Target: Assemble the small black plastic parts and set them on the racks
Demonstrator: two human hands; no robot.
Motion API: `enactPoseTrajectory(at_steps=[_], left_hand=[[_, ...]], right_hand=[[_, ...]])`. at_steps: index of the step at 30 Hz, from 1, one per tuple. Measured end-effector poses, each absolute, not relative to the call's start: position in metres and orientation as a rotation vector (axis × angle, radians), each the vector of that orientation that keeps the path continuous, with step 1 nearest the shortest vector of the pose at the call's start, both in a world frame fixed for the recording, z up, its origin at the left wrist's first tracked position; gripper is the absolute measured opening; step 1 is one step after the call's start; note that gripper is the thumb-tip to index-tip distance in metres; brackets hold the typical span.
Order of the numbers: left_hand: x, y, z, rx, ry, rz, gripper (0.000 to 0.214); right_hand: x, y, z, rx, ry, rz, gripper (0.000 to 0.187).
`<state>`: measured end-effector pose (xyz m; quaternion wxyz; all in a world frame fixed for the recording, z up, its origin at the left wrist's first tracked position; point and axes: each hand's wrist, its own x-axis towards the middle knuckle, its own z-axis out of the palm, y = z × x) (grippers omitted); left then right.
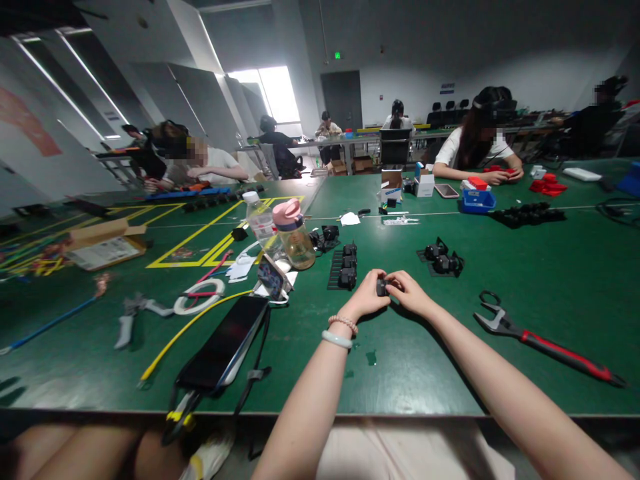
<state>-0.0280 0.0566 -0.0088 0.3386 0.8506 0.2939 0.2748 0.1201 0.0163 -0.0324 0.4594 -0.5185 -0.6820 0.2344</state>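
Between my two hands is a small black plastic part [382,287], held just above the green table [420,373]. My left hand [369,293] has its fingers closed around the part's left side; a bead bracelet and a pale bangle circle that wrist. From the right, the fingertips of my right hand [407,292] pinch the same part. Much of it is hidden by my fingers. Left of my hands lies a black slatted rack [343,267] bearing several black blocks. A second group of black parts [443,259] lies beyond my right hand.
An adjustable wrench [550,350] lies at the right. To the left are a black power bank or phone-like slab [225,343], a propped phone [273,277], a pink-lidded bottle [297,240], pliers [133,317] and a yellow cable [190,327]. Across the table a co-worker [475,140] sits near a blue bin [477,201].
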Motion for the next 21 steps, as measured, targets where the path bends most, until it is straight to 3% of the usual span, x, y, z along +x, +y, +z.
enactPoseTrajectory(at_steps=[6, 13, 21], left_hand=[[-0.0274, 0.0560, -0.0080, 2.208, 0.758, 0.720, 0.053], [-0.0262, 0.0558, -0.0057, 2.193, 0.758, 0.708, 0.049], [-0.0256, 0.0563, -0.0047, 2.219, 0.740, 0.707, 0.049]], right_hand=[[0.1212, 0.0177, -0.0339, -1.235, -1.656, 0.622, 0.022], [0.1223, 0.0129, -0.0279, -1.168, -1.672, 0.681, 0.040], [0.1227, 0.0136, -0.0297, -1.159, -1.682, 0.690, 0.040]])
